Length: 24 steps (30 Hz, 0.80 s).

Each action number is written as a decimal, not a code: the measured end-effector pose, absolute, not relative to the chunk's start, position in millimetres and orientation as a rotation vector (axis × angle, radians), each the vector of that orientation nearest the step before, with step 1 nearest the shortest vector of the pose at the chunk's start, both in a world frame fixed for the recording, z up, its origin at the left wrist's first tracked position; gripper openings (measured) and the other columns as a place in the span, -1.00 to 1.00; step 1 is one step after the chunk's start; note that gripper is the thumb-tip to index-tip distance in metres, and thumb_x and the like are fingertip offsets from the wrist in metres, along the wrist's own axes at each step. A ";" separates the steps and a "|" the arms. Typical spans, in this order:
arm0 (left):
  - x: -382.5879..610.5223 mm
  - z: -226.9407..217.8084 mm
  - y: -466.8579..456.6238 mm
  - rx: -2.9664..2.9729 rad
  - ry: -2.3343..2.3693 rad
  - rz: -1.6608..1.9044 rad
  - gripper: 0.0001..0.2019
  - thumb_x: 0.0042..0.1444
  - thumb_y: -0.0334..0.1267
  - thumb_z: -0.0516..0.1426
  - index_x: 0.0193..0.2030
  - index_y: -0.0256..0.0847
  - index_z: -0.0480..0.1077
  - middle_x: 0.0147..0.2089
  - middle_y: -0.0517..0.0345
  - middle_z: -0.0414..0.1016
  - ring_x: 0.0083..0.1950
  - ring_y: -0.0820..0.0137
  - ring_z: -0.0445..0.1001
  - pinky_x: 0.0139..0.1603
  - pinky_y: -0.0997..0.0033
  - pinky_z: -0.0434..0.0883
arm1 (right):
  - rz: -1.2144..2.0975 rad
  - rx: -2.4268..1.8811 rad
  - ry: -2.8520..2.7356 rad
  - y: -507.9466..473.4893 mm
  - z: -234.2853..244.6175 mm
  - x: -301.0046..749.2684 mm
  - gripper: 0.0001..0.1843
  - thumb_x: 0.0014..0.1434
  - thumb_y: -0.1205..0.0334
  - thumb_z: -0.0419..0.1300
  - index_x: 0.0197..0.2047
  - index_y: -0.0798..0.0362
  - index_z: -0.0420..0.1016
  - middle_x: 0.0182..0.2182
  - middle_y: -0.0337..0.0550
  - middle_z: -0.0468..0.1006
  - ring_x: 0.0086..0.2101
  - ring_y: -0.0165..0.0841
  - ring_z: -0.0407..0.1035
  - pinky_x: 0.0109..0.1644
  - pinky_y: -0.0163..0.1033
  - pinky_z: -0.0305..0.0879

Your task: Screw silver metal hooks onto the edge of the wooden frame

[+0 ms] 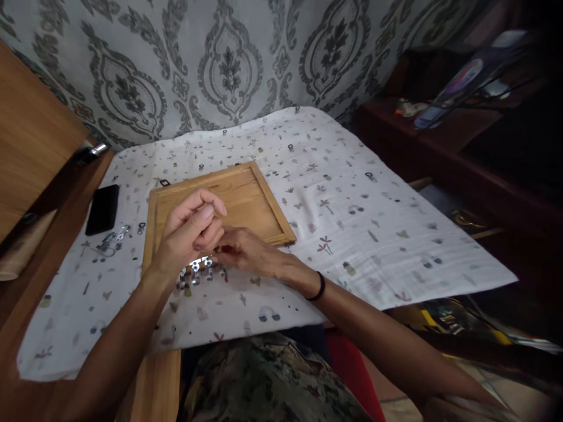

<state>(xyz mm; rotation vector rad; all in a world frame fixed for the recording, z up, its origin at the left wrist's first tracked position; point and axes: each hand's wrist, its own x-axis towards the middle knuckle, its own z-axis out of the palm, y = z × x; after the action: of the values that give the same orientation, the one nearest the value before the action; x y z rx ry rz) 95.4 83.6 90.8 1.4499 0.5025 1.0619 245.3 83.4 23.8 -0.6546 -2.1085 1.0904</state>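
My left hand [193, 228] is raised over the near left part of a wooden framed panel [231, 193], its fingers curled and pinched together. Whatever lies between them is hidden. Just below and to the right, my right hand [248, 252] reaches in from the panel's near edge. Its fingers are closed too, and their tips are partly covered by the left hand; a small glint shows there, too small to name. Several shiny metal pieces with holes [196, 272] sit in a row under my hands, at the panel's near edge.
A patterned white cloth [352, 234] covers the table. At left lie a black phone [102, 209] and a clear bag with small metal parts [118, 234]. A wooden board [39, 117] rises on the left. A bottle [466, 76] stands on a dark shelf at right.
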 end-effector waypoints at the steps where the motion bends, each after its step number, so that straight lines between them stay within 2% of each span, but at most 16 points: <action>1: 96.5 90.7 81.9 1.470 0.568 1.094 -0.78 0.33 -0.10 0.17 -0.26 -0.20 0.39 -0.66 0.46 -0.02 -0.69 0.61 -0.09 -0.65 0.62 0.05 | 1.074 -0.670 -2.121 84.0 24.3 243.5 -0.85 0.34 0.39 0.19 -0.28 0.12 0.56 -0.32 -0.19 0.55 -0.30 -0.38 0.43 -0.17 -0.30 0.33; 4: 101.6 90.0 71.6 1.527 0.825 1.299 -0.73 0.34 -0.04 0.15 -0.27 -0.19 0.39 -0.60 0.34 0.20 -0.58 0.53 0.22 -0.52 0.55 0.25 | 1.000 -0.711 -2.144 85.4 23.1 240.9 -0.79 0.36 0.41 0.15 -0.32 0.12 0.54 -0.34 -0.18 0.56 -0.32 -0.39 0.44 -0.19 -0.32 0.32; 6: 106.4 88.9 63.2 1.505 0.921 1.417 -0.73 0.37 -0.03 0.13 -0.25 -0.18 0.40 -0.56 0.30 0.25 -0.53 0.51 0.26 -0.47 0.53 0.28 | 0.968 -0.703 -2.150 85.6 22.0 240.6 -0.79 0.37 0.38 0.16 -0.32 0.13 0.56 -0.33 -0.14 0.57 -0.31 -0.38 0.45 -0.20 -0.32 0.32; 10: 115.5 85.7 57.1 1.406 0.902 1.512 -0.68 0.38 -0.02 0.10 -0.33 -0.19 0.39 -0.61 0.35 0.11 -0.60 0.54 0.05 -0.58 0.51 0.08 | 0.963 -0.700 -2.222 87.0 24.0 244.9 -0.82 0.36 0.37 0.18 -0.27 0.12 0.59 -0.28 -0.11 0.60 -0.25 -0.35 0.46 -0.14 -0.30 0.32; 13: 118.8 85.7 64.0 1.342 0.846 1.558 -0.66 0.34 -0.02 0.15 -0.38 -0.18 0.37 -0.64 0.38 0.02 -0.64 0.55 -0.05 -0.62 0.51 0.02 | 0.986 -0.827 -2.250 90.1 26.4 254.5 -0.88 0.28 0.41 0.23 -0.16 0.13 0.60 -0.32 -0.18 0.59 -0.35 -0.41 0.41 -0.21 -0.31 0.29; 18: 117.3 89.4 73.0 1.315 0.767 1.532 -0.64 0.29 0.01 0.20 -0.42 -0.18 0.36 -0.68 0.43 -0.08 -0.68 0.59 -0.17 -0.66 0.53 -0.06 | 1.016 -0.969 -2.107 91.5 13.9 272.2 -0.63 0.30 0.43 0.17 0.14 0.11 0.54 -0.27 -0.16 0.61 -0.37 -0.44 0.40 -0.25 -0.32 0.30; 24: 108.5 91.7 74.6 1.317 0.682 1.370 -0.63 0.28 0.04 0.20 -0.41 -0.18 0.36 -0.69 0.46 -0.15 -0.70 0.62 -0.25 -0.70 0.57 -0.11 | 1.012 -0.930 -1.987 86.0 -6.4 274.0 -0.65 0.33 0.37 0.16 0.15 0.09 0.54 -0.19 -0.09 0.62 -0.28 -0.38 0.45 -0.21 -0.28 0.35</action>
<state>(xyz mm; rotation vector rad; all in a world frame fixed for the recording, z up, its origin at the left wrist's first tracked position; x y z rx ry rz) 108.5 74.6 91.7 1.3168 0.6822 1.3701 274.0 86.0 -6.4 -0.9295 -1.9868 1.0122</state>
